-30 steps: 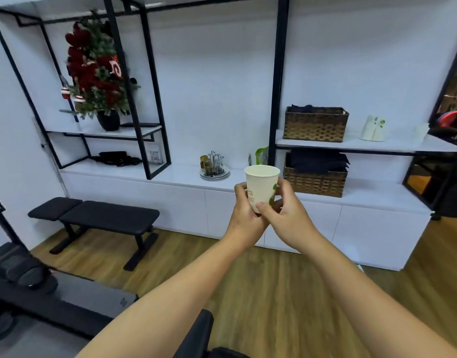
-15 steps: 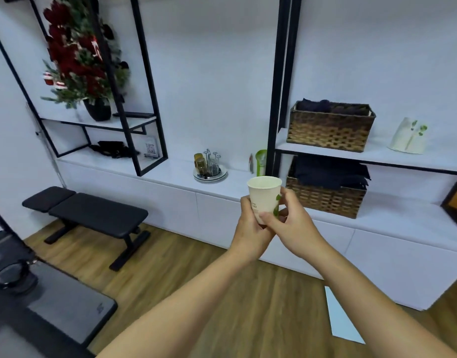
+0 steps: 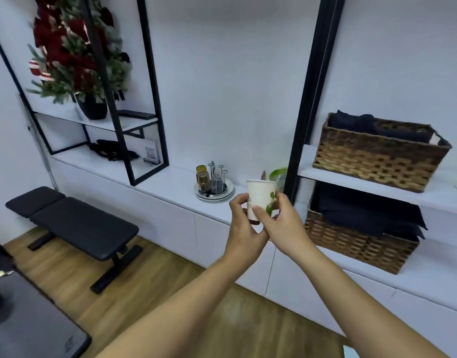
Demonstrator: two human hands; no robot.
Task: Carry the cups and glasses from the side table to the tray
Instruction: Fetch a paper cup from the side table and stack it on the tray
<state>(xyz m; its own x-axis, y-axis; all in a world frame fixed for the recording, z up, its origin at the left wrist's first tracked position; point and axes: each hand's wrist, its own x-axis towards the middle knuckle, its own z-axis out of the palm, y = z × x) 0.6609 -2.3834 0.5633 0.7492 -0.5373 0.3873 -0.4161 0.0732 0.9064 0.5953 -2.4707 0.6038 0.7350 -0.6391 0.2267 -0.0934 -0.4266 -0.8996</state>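
1. Two hands, left hand [image 3: 241, 228] and right hand [image 3: 284, 223], grasp one paper cup [image 3: 261, 196] in mid-air.
2. Cup stands upright, mouth upward, just right of the tray [image 3: 214, 194] on the counter [image 3: 170, 182].

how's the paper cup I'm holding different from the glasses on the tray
The paper cup is white, opaque and upright, gripped in mid-air by the left hand and right hand. The glasses are see-through, one amber, standing on the tray. Both are drinkware.

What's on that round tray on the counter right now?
The tray holds a wire rack with amber glasses and a clear glass hung upside down. Items behind them are hidden.
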